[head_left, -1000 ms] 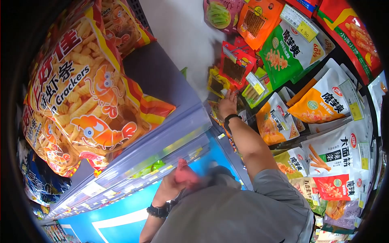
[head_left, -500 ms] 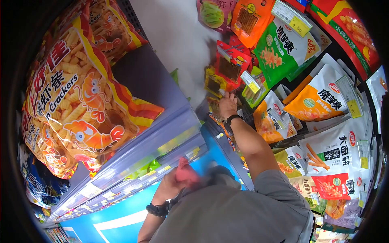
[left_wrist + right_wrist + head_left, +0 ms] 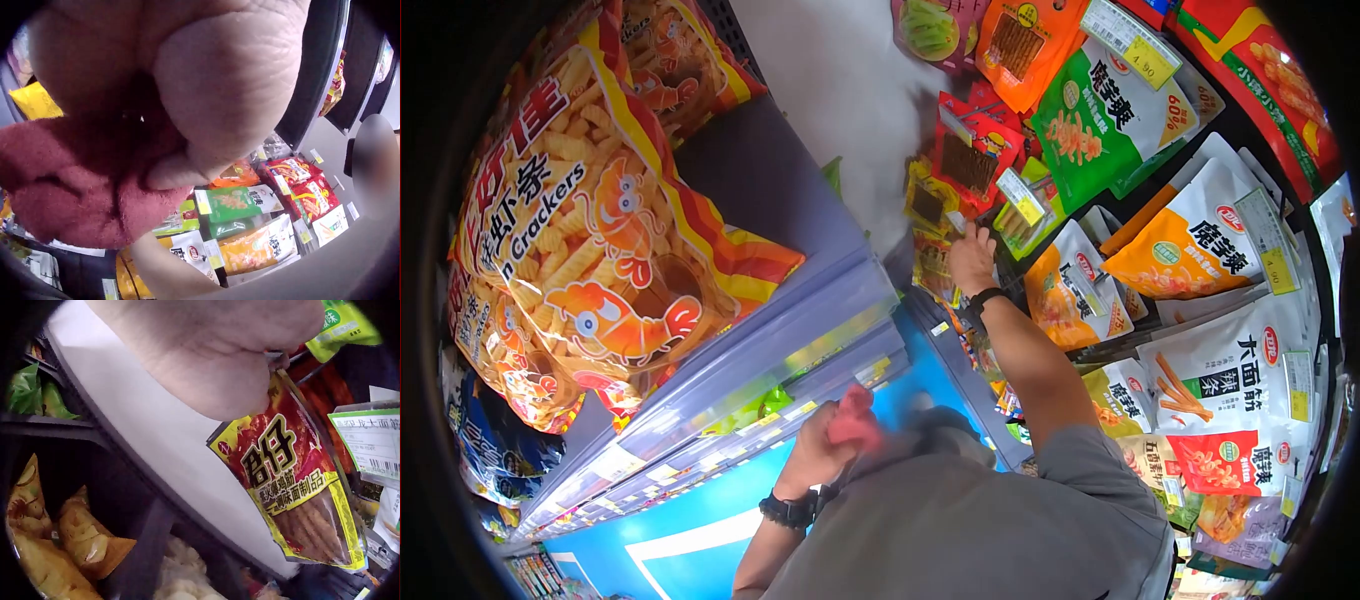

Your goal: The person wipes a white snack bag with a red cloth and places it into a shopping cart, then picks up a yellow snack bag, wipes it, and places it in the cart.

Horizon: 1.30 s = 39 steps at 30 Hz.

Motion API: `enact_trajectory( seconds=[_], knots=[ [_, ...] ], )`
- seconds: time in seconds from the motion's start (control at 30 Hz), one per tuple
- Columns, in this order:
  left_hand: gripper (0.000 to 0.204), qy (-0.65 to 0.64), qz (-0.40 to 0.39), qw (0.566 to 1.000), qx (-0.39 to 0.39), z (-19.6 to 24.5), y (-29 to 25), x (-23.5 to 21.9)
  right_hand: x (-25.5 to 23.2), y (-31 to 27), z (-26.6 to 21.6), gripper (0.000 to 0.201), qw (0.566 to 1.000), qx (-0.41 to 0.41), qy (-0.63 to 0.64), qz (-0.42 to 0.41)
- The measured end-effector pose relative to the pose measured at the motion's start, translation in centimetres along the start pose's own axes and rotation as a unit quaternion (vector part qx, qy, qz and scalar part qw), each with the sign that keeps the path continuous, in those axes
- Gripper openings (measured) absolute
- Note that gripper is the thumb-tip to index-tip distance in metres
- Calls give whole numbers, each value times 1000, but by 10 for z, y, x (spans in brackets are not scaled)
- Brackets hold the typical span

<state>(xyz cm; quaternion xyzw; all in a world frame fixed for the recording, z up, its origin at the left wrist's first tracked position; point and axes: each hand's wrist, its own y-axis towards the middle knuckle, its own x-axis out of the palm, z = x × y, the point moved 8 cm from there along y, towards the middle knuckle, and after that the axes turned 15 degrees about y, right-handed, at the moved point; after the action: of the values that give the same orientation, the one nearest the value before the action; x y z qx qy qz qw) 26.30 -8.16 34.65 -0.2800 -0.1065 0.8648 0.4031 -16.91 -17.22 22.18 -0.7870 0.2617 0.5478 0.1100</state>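
My right hand (image 3: 972, 262) reaches to the rack and holds a small red and yellow snack packet (image 3: 290, 481) by its top edge, with thumb and fingers at the top corner. The packet hangs down below the hand, its clear window showing brown strips. In the head view that packet lies just left of the fingers, under another yellow packet (image 3: 930, 200). My left hand (image 3: 812, 450) stays low near the body, gripping a bunched red cloth (image 3: 81, 181). The left thumb presses into its fabric; the other fingertips are hidden.
Hanging snack bags fill the rack at the right, including a green bag (image 3: 1090, 120) and an orange-and-white bag (image 3: 1190, 245), with price tags (image 3: 1022, 200) jutting out. Large shrimp cracker bags (image 3: 630, 220) stand on the left shelf (image 3: 750, 180). Blue floor (image 3: 700, 520) shows below.
The right hand has shifted slightly rightward, and more of the yellow-edged packet now shows left of its fingers. The left hand keeps its hold on the cloth.
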Motion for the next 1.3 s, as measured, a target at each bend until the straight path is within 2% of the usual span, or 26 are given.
enact_trajectory(
  seconds=[0.13, 0.33, 0.53, 0.73, 0.83, 1.03, 1.13, 1.23, 1.3],
  knots=[
    [34, -37, 9, 999, 14, -4, 7, 3, 1, 11, 11, 24, 1000, 0, 28, 13],
    [35, -1, -10, 1000, 14, 13, 11, 9, 18, 12, 5, 27, 998, -10, -36, -42],
    [35, 19, -10, 1000, 0, 17, 9, 12, 31, 3, -4, 30, 996, -24, -62, -59],
    [36, 16, -2, 1000, 0, 10, 14, 10, 50, 1, -7, 33, 996, -9, -68, -60],
    [35, 13, -8, 1000, -2, 14, 15, 10, 57, 1, -7, 35, 998, -14, -58, -33],
    [35, 22, -3, 1000, 13, 18, 16, 6, 57, -1, -20, 33, 997, -9, -54, -53],
    [34, 32, -6, 999, 11, 15, 15, 3, 56, -4, -20, 33, 999, -14, -44, -27],
    [34, 25, -8, 1000, -4, 10, 12, 0, 38, -7, -31, 33, 997, -12, -47, -55],
    [34, 23, -9, 1000, 2, 9, 12, -1, 33, -9, -34, 32, 998, -19, -42, -44]
  ],
)
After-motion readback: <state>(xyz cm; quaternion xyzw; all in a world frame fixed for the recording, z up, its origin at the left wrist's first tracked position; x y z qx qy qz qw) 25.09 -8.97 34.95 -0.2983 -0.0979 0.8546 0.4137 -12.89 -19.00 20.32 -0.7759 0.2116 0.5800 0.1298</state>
